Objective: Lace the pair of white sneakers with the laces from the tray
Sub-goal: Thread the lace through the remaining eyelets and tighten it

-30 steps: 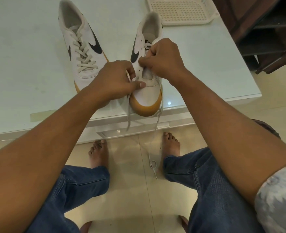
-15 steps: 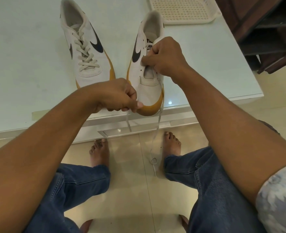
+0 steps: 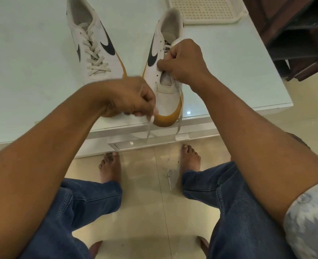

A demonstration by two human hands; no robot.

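Two hands are working at the unlaced sneaker (image 3: 168,99): the right hand (image 3: 184,60) is pinching its eyelet edge, and the left hand (image 3: 129,99) is pinching the lace (image 3: 148,128) beside its toe.

two white sneakers stood on one table (image 3: 32,53): a laced sneaker (image 3: 96,49) at eleven o'clock, an unlaced sneaker (image 3: 166,96) at twelve. one tray (image 3: 206,8) lay at one o'clock. one loose lace (image 3: 148,128) hung in two strands. two hands showed, left hand (image 3: 130,98) and right hand (image 3: 184,60); two bare feet (image 3: 110,167) at six.
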